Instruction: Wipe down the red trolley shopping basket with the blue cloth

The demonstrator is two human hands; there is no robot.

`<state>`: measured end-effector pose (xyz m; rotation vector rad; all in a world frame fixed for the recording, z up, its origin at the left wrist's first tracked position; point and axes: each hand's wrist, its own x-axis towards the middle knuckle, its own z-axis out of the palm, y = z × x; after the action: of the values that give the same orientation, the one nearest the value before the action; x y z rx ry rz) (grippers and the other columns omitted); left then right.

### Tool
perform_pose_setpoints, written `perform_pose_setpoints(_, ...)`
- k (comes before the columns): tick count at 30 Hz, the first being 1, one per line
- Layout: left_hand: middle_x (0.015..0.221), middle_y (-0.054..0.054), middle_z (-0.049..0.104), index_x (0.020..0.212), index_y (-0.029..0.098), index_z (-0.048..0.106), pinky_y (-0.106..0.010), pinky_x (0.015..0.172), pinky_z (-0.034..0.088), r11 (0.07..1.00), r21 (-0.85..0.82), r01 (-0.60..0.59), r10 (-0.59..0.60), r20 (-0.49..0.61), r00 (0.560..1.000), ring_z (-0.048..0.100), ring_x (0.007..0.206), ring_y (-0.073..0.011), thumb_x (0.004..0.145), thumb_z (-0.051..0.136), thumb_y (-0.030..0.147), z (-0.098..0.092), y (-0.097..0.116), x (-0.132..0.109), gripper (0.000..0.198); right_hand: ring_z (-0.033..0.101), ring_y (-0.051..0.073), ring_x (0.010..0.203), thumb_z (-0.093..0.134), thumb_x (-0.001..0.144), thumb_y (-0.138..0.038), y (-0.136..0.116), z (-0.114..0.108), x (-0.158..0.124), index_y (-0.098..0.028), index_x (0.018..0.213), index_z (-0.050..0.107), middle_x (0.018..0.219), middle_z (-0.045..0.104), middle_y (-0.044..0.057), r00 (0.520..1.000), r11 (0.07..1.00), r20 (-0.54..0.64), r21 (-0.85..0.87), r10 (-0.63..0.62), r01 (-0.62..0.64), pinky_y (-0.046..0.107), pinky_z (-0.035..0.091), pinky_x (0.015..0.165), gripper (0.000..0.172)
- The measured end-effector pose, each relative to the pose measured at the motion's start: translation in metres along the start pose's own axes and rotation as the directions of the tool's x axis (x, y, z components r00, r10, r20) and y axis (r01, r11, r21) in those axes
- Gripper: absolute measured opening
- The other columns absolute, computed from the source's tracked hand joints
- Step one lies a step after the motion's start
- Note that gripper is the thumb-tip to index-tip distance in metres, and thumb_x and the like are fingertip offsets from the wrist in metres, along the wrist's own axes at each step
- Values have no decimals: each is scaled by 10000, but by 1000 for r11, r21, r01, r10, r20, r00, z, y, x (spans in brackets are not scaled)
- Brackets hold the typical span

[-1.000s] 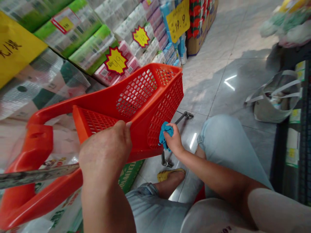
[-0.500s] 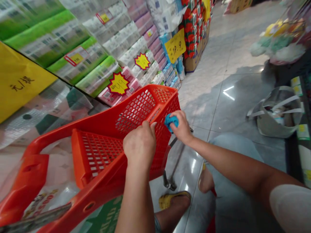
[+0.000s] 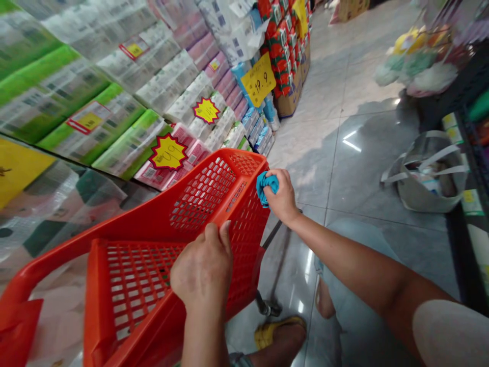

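Note:
A red plastic shopping cart [image 3: 153,219] with a perforated basket stands before me. My left hand [image 3: 204,265] is closed over the cart's near side rim, its thumb on top. Bunched in my right hand [image 3: 282,196] is a blue cloth [image 3: 266,189], pressed against or very near the outside of the basket by its far corner. The fingers of the right hand wrap round the cloth, so part of it is hidden. The cart's side below the left forearm is partly covered from view.
Stacked tissue packs [image 3: 126,137] with price signs line the left, right behind the cart. A grey tote bag [image 3: 431,173] stands on the floor at right beside a shelf [image 3: 473,204]. My foot in a yellow slipper [image 3: 280,331] is close to a cart wheel [image 3: 267,306].
My right hand with the blue cloth has shifted slightly along the basket's outer side toward the far corner. The view has turned a little, so the cart and left hand appear lower and further left.

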<state>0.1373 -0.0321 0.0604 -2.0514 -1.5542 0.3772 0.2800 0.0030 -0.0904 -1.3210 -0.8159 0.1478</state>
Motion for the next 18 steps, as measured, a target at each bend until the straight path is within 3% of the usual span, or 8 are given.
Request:
perform_pose_setpoints(2, 709, -106, 699, 865, 219, 621, -294, 520, 212, 1000, -2, 0, 0, -16, 1000, 676, 662, -262, 1048, 166, 449, 0, 0, 0, 542, 556, 221, 1044, 520, 751, -63, -9, 0, -5, -242, 995, 566, 1040, 551, 59, 992, 997, 101, 23, -71, 69, 395, 478, 976, 306)
perform_pose_setpoints(4, 709, -116, 699, 862, 215, 623, -295, 525, 210, 1000, 2, 8, -8, -22, 1000, 673, 656, -262, 1047, 152, 436, 0, 0, 0, 552, 559, 220, 1069, 548, 763, -66, -17, -2, -13, -255, 1021, 586, 1099, 559, 60, 942, 979, 268, 60, -202, 193, 390, 480, 979, 322)
perform_pose_setpoints(6, 723, -129, 704, 871, 209, 627, -296, 528, 201, 1000, 7, 16, -16, -18, 1000, 673, 662, -267, 1044, 149, 435, -1, 0, -1, 556, 559, 223, 1083, 559, 754, -71, -15, -4, -11, -261, 1017, 595, 1112, 562, 57, 920, 970, 308, 63, -242, 234, 392, 478, 988, 326)
perform_pose_setpoints(9, 744, -137, 710, 871, 207, 628, -297, 528, 191, 1000, 9, 19, -18, -21, 1000, 675, 674, -273, 1040, 159, 451, 0, 2, -4, 555, 561, 228, 1042, 527, 733, -85, 2, -3, 8, -240, 965, 571, 1034, 564, 60, 997, 999, 60, -7, -39, 40, 404, 473, 984, 282)
perform_pose_setpoints(11, 735, -129, 705, 860, 213, 628, -296, 527, 205, 1000, 18, 23, -22, -32, 999, 673, 672, -270, 1040, 168, 455, 2, 2, -5, 550, 558, 230, 1006, 507, 735, -101, 8, -2, 12, -231, 952, 549, 994, 556, 62, 991, 995, -97, -29, 92, -95, 413, 473, 972, 256)
perform_pose_setpoints(12, 726, -123, 700, 854, 216, 628, -295, 527, 216, 999, 25, 25, -24, -39, 999, 672, 668, -267, 1040, 172, 454, 3, 2, -6, 547, 557, 228, 999, 505, 741, -106, 8, -2, 7, -231, 954, 546, 992, 554, 62, 989, 994, -110, -29, 103, -107, 410, 475, 968, 250)
perform_pose_setpoints(15, 707, -116, 694, 845, 221, 632, -295, 527, 249, 999, 40, 35, -32, -54, 998, 665, 650, -261, 1040, 174, 456, 5, 2, -7, 550, 571, 216, 1041, 537, 736, -105, -4, -6, -20, -245, 980, 577, 1048, 566, 57, 993, 999, 117, 40, 1, -6, 379, 480, 978, 284)
perform_pose_setpoints(18, 714, -119, 698, 856, 220, 641, -290, 522, 265, 999, 25, 20, -19, -41, 999, 657, 640, -261, 1035, 180, 464, 7, 0, -7, 551, 591, 209, 1032, 560, 681, -108, -2, -13, -26, -248, 933, 591, 1025, 596, 38, 974, 986, 202, 115, 100, -125, 363, 490, 977, 290)
